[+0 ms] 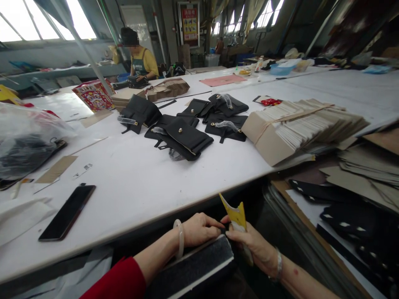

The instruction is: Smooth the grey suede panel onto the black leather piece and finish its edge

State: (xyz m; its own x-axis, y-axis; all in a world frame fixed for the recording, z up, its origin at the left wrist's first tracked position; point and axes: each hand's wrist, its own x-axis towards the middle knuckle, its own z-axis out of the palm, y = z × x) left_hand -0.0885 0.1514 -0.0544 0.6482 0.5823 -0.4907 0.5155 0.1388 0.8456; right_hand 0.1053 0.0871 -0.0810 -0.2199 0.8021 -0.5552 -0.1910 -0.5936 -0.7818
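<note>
Low in the head view, a black box-shaped piece (199, 265) with pale edges is tilted in front of me, just below the table. Along its top edge lies my left hand (201, 229), fingers bent and pressed together at its far corner. My right hand (251, 241) is closed around a yellow flat tool (237, 214) with a notched upper end, whose lower part passes behind the fingers. The fingertips of both hands nearly meet at a small dark bit at the corner, too small to make out.
Several small black bags (183, 135) lie on the white table (131, 182). A banded stack of cardboard pieces (302, 124) stands at the right, a phone (68, 212) at the left. Black cut parts (352, 220) fill the lower right. A person in an apron (141, 62) works across the table.
</note>
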